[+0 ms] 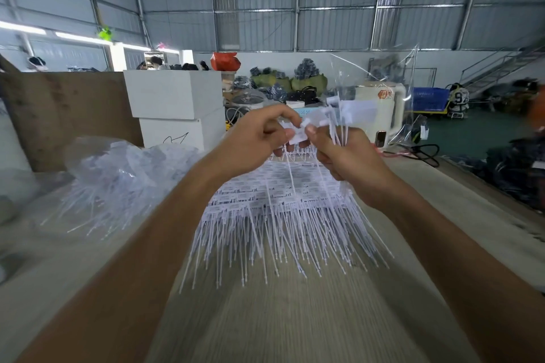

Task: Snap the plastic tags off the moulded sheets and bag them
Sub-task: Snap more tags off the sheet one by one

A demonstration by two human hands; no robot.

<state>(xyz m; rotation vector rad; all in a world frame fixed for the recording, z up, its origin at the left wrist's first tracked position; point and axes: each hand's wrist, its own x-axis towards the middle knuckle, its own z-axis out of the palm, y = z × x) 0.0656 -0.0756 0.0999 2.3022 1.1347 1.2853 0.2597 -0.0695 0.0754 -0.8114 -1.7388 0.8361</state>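
A stack of moulded sheets (274, 200) of white plastic tags lies on the table in front of me, long thin tails fanning toward me. My right hand (348, 162) grips a bundle of loose tags (339, 115), heads up, tails hanging below the fist. My left hand (259, 135) pinches one tag's flat head beside the right thumb. Both hands are raised above the far end of the stack. A clear plastic bag (380, 74) stands up behind the right hand; what holds it is hidden.
A clear bag full of loose tags (124, 174) lies on the table at left. Two white boxes (174, 109) are stacked behind it beside a brown board (59, 115). A white kettle (380, 109) and black cables (424, 153) sit at back right.
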